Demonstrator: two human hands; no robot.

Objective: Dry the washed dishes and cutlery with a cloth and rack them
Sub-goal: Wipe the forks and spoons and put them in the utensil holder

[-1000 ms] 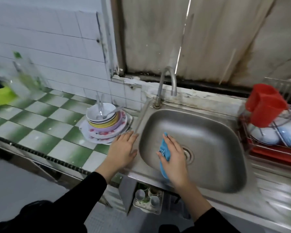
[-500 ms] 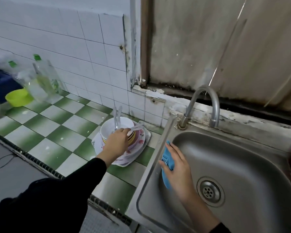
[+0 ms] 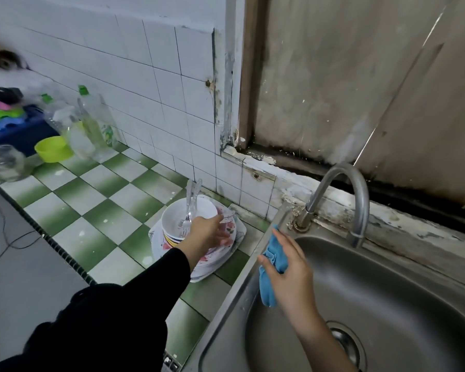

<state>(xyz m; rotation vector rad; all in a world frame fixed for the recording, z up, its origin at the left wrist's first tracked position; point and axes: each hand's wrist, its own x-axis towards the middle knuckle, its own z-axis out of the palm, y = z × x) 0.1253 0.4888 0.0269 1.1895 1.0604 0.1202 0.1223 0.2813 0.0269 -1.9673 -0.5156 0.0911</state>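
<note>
Head view. A stack of dishes is seen on the checked counter [image 3: 105, 183], at 9 o'clock of the sink [image 3: 387, 304] and just beside its rim. The stack is made up of flowered plates [image 3: 218, 264] at the bottom with several bowls nested on them, a white bowl [image 3: 176, 216] topmost. A fork [image 3: 184, 230] and two clear utensils [image 3: 193, 196] are leaned in the white bowl, handles pointing to 12 o'clock.

The left hand [image 3: 207, 234], in a black sleeve, is laid over the stack at the white bowl's 4 o'clock side. Its fingers are blurred, and it cannot be told whether anything is gripped. A thin metal handle [image 3: 228, 215] is seen just past the fingers, toward 2 o'clock.

The blue cloth [image 3: 273, 260] is clamped between thumb and fingers of the right hand [image 3: 293, 272]. It is held over the sink's left rim, at 3 o'clock of the stack and apart from it. A tail of the cloth hangs toward 6 o'clock below the hand.

The tap [image 3: 341, 194] is set at the sink's 12 o'clock edge, its spout bent down over the basin.

At 10 o'clock on the counter, well apart from the stack, a green bowl [image 3: 53, 149], clear bottles [image 3: 94, 124], a jar [image 3: 6, 162] and a blue crate [image 3: 19, 130] are grouped by the tiled wall.
</note>
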